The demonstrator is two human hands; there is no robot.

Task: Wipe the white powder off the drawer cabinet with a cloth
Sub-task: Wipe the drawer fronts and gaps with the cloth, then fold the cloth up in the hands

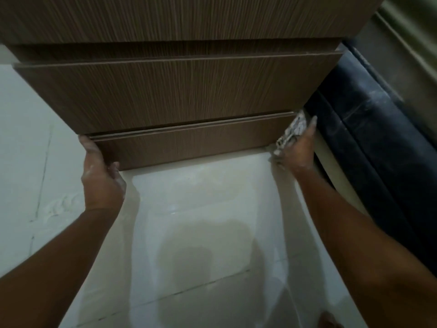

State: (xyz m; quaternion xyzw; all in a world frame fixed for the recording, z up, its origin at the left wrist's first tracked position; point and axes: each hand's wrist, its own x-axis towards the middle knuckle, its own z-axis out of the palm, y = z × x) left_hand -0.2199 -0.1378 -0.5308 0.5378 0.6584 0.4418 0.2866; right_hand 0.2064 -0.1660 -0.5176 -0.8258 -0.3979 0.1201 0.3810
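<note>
Filling the upper half of the frame, the drawer cabinet [179, 91] shows brown wood-look panels with fine vertical grain, flat and matte, each with a thin square edge. Three drawer fronts step outward toward the camera: the top one [184, 17] deepest back, the middle one [175, 93] broad, the lowest drawer front [186, 147] a narrow strip at frame centre with a slim dark gap along its upper edge.

At the lower-left corner of that strip the left hand [101, 178] wraps the panel's end, fingers curled behind the edge and thumb on the face; pale powder smears show on the knuckles and wrist. At the strip's right end the right hand [295, 150] presses a crumpled, mottled white-and-grey cloth [292, 131] against the cabinet's corner, fingers folded around it.

Below, the floor [201, 233] is glossy pale tile with thin dark grout lines, reflecting a soft shadow in the lower centre; a patch of white powder [61, 207] lies on it at centre left. Between the forearms the tile is open, wide and unobstructed.

To the right, just beside the cabinet's side, runs a dark, shiny padded piece [369, 129] with rounded edges, leaving only a tight slot where the right hand sits.
</note>
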